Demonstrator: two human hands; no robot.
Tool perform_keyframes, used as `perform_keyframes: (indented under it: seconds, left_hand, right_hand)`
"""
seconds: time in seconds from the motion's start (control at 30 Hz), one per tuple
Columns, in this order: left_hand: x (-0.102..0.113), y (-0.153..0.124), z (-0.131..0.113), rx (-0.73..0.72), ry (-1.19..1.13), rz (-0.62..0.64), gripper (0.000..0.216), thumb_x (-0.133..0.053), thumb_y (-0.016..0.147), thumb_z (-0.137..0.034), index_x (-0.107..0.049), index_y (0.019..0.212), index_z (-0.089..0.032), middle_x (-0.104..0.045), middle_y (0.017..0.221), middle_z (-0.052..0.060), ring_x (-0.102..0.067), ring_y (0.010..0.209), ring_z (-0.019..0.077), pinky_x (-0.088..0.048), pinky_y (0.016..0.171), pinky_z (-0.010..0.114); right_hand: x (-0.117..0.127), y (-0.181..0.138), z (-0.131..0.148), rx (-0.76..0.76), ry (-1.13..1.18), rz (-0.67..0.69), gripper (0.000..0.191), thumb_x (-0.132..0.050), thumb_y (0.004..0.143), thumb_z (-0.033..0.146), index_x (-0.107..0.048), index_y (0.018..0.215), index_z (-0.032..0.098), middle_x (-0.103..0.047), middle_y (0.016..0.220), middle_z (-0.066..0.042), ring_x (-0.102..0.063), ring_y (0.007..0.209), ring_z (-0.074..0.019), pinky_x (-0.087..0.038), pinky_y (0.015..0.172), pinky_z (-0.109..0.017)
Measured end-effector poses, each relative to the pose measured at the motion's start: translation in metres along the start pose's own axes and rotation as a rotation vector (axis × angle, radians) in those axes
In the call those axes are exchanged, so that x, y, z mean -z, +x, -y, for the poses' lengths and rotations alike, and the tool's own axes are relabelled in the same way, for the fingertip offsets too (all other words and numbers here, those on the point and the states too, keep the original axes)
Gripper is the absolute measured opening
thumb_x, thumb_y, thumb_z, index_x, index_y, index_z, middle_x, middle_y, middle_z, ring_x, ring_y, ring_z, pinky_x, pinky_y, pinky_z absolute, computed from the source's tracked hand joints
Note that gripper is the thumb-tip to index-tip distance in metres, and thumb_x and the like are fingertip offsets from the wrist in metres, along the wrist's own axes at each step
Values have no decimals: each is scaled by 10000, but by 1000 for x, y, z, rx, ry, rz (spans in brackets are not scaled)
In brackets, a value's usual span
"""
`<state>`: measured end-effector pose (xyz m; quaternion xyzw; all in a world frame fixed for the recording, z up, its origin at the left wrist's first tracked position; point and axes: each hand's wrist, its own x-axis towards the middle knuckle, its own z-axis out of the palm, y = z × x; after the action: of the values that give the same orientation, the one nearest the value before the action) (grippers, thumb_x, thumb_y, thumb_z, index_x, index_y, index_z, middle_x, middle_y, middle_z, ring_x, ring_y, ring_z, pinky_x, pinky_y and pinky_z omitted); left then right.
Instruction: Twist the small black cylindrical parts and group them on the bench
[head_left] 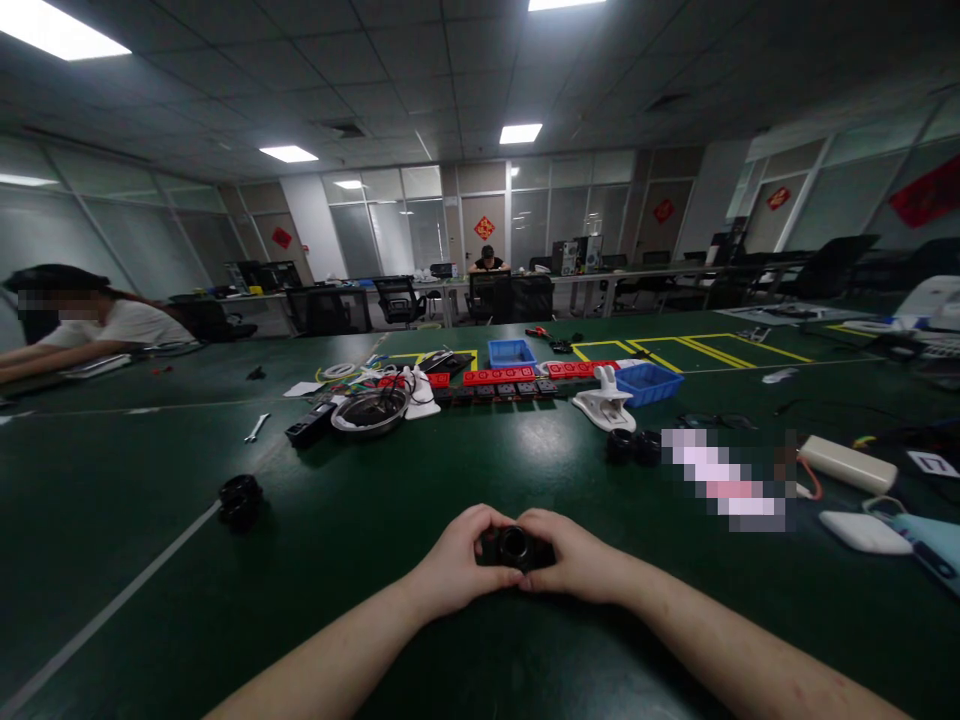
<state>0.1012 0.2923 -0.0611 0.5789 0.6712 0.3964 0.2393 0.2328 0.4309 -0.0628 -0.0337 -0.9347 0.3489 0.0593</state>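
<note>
Head view: holds a compact black part with a round central opening (534,551) between both hands, over the near side of the dark green tabletop (322,560). Grips its left end with the left hand (455,568), its right end with the right hand (577,558), both closed around it, with thumbs along the near edge. Can't tell whether resting on the surface or lifted.

Left of the hands, well apart: shows a black ribbed cylindrical part (240,502); farther back, a silver open-ended wrench (256,428) and a round metal dish (346,426) with black cables inside. Mid-table: has red rectangular strips (499,376) lined up near a blue plastic bin (649,384) and a white plastic clip-like stand (604,405). Just in front of the stand: includes two black round parts (620,446), side by side. Far right: adds a cream oblong block (847,465). At left edge: includes a person in a white top (142,323), leaning on the table.
</note>
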Motion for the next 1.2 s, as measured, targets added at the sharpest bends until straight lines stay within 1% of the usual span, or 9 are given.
perform_keyframes:
  seconds: [0.17,0.3,0.5,0.57,0.73,0.87,0.97,1.1,1.2]
  left_hand:
    - [3,1,5,-65,15,39,379,-685,636,-257,-560,991,-220,-514,939,11,-477,770,144,-378,608,212]
    - [5,0,5,-107,3,46,394,-670,662,-282,-561,1038,-237,-510,988,26,-494,852,167,-400,671,237]
    - [5,-1,3,-83,-5,33,476,-665,671,-307,-519,1121,-248,-506,1021,40,-505,862,174,-419,683,252]
    - [5,-1,3,-89,-11,31,465,-664,671,-311,-527,1112,-249,-509,1017,39,-509,861,176,-421,677,252]
    - [5,-1,0,-124,-9,11,387,-676,663,-297,-576,1032,-237,-539,1002,32,-499,921,190,-407,773,280]
    - [3,0,-2,-82,7,9,367,-685,650,-305,-580,989,-213,-540,937,26,-510,831,167,-410,676,242]
    - [-1,-1,-2,-33,22,-33,382,-712,606,-318,-583,943,-192,-519,871,16,-496,753,152,-391,611,225]
    - [-7,-1,1,21,32,-100,397,-734,570,-309,-579,911,-177,-505,839,10,-479,735,154,-383,618,237]
    - [-13,-1,1,73,35,-153,385,-734,564,-278,-568,895,-171,-506,850,13,-480,744,160,-386,634,248]
  right_hand:
    - [2,1,-3,-24,39,26,305,-696,590,239,-577,859,158,-547,831,-9,-500,750,-161,-385,637,-241]
    - [0,2,-4,-12,56,24,358,-699,591,229,-578,921,162,-552,853,-14,-500,767,-167,-386,652,-248]
    - [1,2,-4,-19,127,52,321,-678,612,199,-592,919,165,-565,842,-8,-510,754,-156,-389,651,-240]
    - [1,2,-3,-30,131,52,304,-679,608,197,-596,898,159,-562,826,-5,-508,739,-150,-388,634,-232]
    - [0,2,-4,-56,122,42,282,-689,594,204,-597,855,153,-550,789,6,-500,717,-145,-380,610,-226]
    - [-2,3,-5,-103,166,38,306,-697,582,200,-588,866,158,-550,780,14,-498,707,-139,-367,598,-224]
    - [-5,3,-3,-176,147,4,308,-720,548,241,-558,794,150,-528,730,23,-480,669,-128,-340,548,-209]
    - [-9,4,0,-225,21,-62,379,-740,493,323,-492,729,161,-500,701,27,-453,633,-121,-297,499,-200]
    - [-15,5,3,-246,-85,-115,395,-720,499,386,-467,711,169,-500,699,16,-456,622,-128,-295,495,-209]
